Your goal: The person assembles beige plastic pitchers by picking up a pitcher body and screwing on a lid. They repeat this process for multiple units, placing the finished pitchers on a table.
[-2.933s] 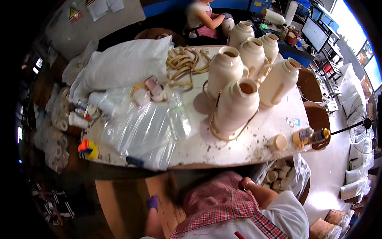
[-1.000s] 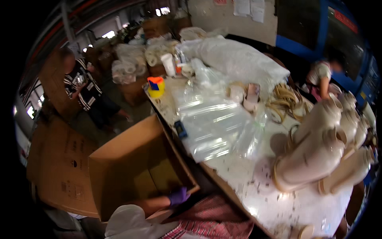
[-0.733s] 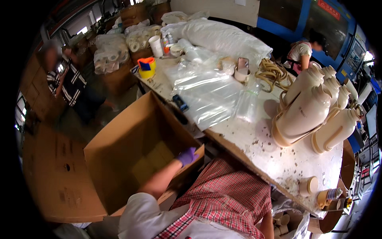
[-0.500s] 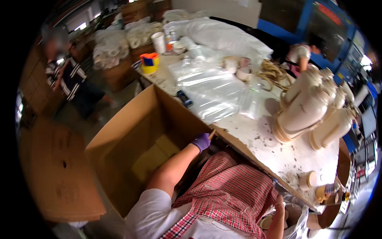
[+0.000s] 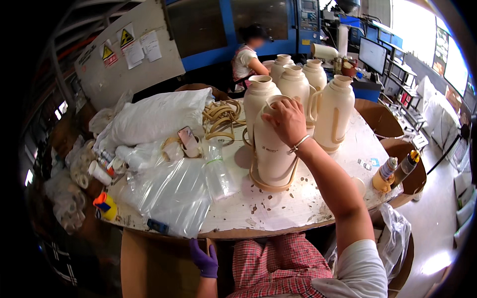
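Note:
My right hand (image 5: 287, 120) is curled over the top of the nearest cream jug (image 5: 272, 154), its fingers at the mouth. Whether a small part sits under the fingers is hidden. This jug stands upright, with a beige band around its base. Close behind it are several similar jugs (image 5: 334, 116) with beige handles. In a purple glove, my left hand (image 5: 204, 259) grips the upper edge of an open cardboard box (image 5: 149, 258) below the table's front edge, thumb and fingers on either side.
Clear plastic bags (image 5: 174, 198) cover the table's left half, near a white sack (image 5: 154, 116) and beige handle strips (image 5: 221, 119). A yellow tape roll (image 5: 105, 206) sits at the left corner, bottles (image 5: 385, 174) at the right. Beyond the table, a person (image 5: 248, 59) sits by a blue machine.
The view has swung to the right. My right hand has risen from beside the bag at my right to the top of the nearest jug. My left hand stays at the box edge.

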Demonstrator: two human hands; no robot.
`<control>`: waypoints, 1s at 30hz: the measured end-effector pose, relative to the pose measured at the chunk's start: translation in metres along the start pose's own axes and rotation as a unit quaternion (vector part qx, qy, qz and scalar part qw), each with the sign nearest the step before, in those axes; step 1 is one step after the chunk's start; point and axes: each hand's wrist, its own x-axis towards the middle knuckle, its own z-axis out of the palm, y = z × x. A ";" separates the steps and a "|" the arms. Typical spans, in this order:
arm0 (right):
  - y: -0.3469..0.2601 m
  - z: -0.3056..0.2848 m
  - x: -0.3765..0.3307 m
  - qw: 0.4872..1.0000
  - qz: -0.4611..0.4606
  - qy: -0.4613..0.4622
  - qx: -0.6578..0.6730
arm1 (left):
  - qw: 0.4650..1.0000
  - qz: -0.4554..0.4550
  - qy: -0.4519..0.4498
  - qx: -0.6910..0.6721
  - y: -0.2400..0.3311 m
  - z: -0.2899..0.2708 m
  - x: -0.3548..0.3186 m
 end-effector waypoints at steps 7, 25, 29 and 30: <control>0.003 -0.070 -0.029 0.954 -0.102 -0.029 0.282 | 0.949 -0.031 -0.083 -0.302 0.064 -0.024 0.067; 0.026 0.059 -0.303 0.820 0.337 -0.094 0.453 | 0.909 -0.051 -0.018 -0.413 0.139 0.095 0.161; 0.060 -0.011 -0.336 0.942 0.279 0.057 0.176 | 0.856 -0.111 -0.098 -0.496 0.151 0.052 0.148; 0.085 -0.029 -0.338 0.949 0.290 0.124 -0.013 | 0.873 -0.103 -0.098 -0.467 0.159 0.046 0.146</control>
